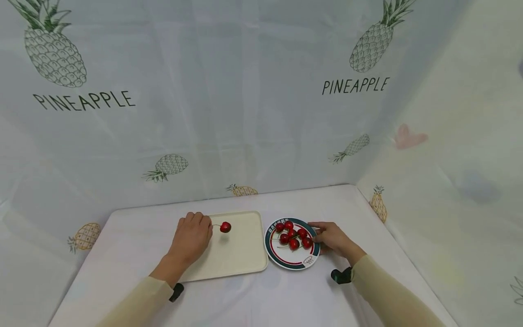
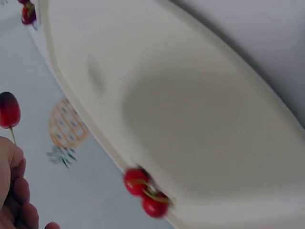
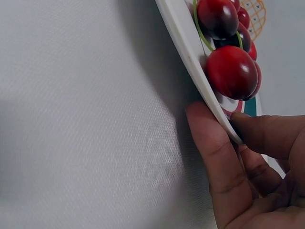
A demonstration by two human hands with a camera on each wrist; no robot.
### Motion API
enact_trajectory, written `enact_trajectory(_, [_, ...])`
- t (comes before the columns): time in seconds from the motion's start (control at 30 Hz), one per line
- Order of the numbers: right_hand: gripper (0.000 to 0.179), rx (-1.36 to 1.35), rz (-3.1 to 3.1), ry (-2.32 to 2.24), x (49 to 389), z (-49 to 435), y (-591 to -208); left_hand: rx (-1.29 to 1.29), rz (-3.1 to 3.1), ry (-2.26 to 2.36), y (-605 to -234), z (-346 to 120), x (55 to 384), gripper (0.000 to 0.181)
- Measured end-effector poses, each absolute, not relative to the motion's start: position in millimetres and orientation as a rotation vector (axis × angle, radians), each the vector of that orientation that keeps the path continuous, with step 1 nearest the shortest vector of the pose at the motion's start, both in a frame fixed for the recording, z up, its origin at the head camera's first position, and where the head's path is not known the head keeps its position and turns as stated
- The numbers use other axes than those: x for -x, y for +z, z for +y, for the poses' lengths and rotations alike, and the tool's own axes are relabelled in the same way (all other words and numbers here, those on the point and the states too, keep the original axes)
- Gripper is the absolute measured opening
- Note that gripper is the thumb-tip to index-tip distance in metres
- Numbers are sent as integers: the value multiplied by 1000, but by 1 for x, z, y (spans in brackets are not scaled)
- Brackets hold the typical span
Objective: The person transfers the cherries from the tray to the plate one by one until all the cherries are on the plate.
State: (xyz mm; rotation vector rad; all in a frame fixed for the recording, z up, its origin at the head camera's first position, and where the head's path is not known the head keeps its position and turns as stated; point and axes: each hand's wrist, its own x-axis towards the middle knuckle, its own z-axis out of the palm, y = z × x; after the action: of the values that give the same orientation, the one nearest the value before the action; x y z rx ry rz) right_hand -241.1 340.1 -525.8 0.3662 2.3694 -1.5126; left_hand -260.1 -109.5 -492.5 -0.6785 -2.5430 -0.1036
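Observation:
My left hand (image 1: 192, 238) pinches a red cherry (image 1: 225, 227) by its thin stem, above the cream tray (image 1: 245, 265). In the left wrist view, that cherry (image 2: 9, 110) stands out from the curled fingers, apart from the tray surface. Two more cherries (image 2: 145, 191) lie at the tray's edge there; my left hand hides them in the head view. My right hand (image 1: 333, 238) grips the rim of a round plate (image 1: 292, 267), thumb on top and fingers underneath. Several red cherries (image 1: 293, 244) with green stems lie on the plate.
The plate stands right beside the tray's right edge on a white-covered table (image 1: 229, 304). Behind the table hangs a pineapple-printed cloth (image 1: 245, 113), and another pale cloth (image 1: 461, 181) hangs at the right.

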Motion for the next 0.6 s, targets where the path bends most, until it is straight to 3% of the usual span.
enact_trajectory(0.6, [55,-382,2346,-1530,243,340,-526,840,-2560,-52,-504,8,239,19])
